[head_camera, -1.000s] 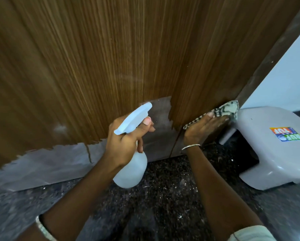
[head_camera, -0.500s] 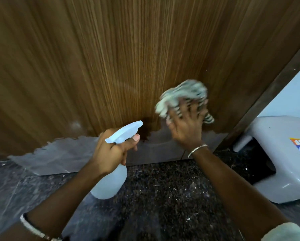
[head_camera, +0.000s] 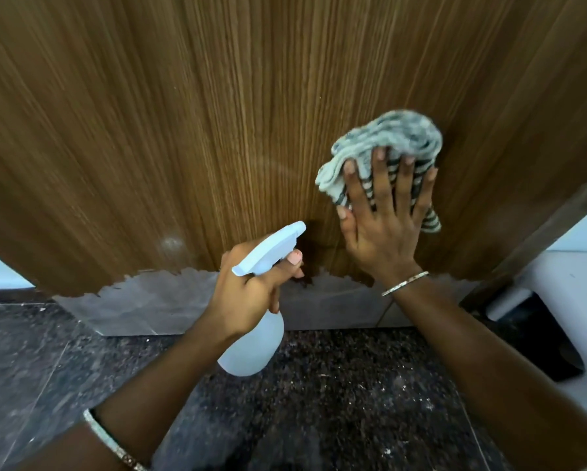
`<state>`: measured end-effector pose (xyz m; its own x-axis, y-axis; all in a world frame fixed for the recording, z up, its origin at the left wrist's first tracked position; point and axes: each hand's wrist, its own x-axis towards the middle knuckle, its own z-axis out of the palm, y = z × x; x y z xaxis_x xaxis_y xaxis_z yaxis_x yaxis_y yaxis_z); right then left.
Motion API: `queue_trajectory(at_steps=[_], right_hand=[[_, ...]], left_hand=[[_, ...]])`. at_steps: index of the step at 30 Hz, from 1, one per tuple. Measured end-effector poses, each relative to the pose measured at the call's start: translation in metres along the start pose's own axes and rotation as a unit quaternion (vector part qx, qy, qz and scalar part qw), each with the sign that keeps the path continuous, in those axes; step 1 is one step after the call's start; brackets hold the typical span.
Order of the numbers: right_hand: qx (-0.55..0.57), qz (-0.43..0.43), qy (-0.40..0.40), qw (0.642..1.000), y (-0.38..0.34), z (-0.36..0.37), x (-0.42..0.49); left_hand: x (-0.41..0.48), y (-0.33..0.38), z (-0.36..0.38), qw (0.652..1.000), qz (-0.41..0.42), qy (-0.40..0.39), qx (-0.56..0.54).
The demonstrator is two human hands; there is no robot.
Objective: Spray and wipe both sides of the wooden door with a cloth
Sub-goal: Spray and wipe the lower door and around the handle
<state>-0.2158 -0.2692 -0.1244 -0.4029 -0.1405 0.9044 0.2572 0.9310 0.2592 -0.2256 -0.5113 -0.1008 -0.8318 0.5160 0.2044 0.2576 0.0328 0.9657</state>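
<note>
While pressing cloth (head_camera: 387, 137) to door (head_camera: 183, 130) with flat right hand (head_camera: 383, 232) (fingers spread), gripped spray bottle (head_camera: 251, 348) in left hand (head_camera: 248, 294); mid-wipe, likely needed strokes leftward next.

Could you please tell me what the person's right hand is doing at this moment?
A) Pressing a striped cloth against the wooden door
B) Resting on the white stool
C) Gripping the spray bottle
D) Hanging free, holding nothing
A: the right hand lies with straight, spread fingers over the striped cloth, pressing it against the wooden door, while the left hand grips the spray bottle.
</note>
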Motion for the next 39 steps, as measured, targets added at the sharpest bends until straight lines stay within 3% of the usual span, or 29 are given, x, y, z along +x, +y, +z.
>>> queue_trajectory(at_steps=[3,6,9,12,15,18,21,26,30,32,35,39], right_hand=[[-0.017,-0.132,-0.034,0.991,-0.005,0.013,-0.062],[-0.043,-0.298,-0.112,0.947,0.012,0.019,-0.113],[-0.036,-0.340,-0.134,0.930,0.019,0.017,-0.116],[0.000,-0.260,-0.096,0.961,0.023,0.007,-0.075],[0.000,-0.039,-0.018,0.999,0.033,-0.002,-0.024],[0.005,0.124,0.039,0.992,0.022,-0.005,0.000],[0.004,0.080,0.028,0.996,0.009,0.004,-0.024],[-0.062,-0.180,-0.100,0.977,0.021,0.024,-0.134],[-0.031,-0.243,-0.145,0.959,0.032,0.017,-0.150],[-0.010,-0.211,-0.126,0.969,0.035,0.012,-0.131],[0.012,-0.031,-0.049,0.998,0.041,0.006,-0.081],[0.044,0.157,0.021,0.986,0.027,0.000,-0.031]], left_hand=[[0.003,0.003,-0.005,1.000,-0.008,0.006,-0.010],[0.003,0.002,-0.006,1.000,-0.001,0.015,-0.015],[0.001,0.001,-0.005,1.000,-0.003,0.014,-0.020],[0.001,0.001,-0.003,1.000,-0.003,0.006,-0.019],[0.002,0.000,0.003,1.000,-0.004,0.007,-0.020],[0.004,0.002,0.009,0.999,-0.005,0.000,-0.042],[0.005,-0.002,0.011,0.998,-0.010,-0.005,-0.057],[0.005,-0.011,0.012,0.999,-0.015,-0.022,-0.027],[0.005,-0.013,0.018,0.999,-0.019,-0.034,-0.014],[0.005,-0.015,0.022,0.999,-0.023,-0.037,-0.003],[0.004,-0.019,0.030,0.999,-0.020,-0.043,0.003],[0.009,-0.019,0.040,0.999,-0.017,-0.041,-0.015]])
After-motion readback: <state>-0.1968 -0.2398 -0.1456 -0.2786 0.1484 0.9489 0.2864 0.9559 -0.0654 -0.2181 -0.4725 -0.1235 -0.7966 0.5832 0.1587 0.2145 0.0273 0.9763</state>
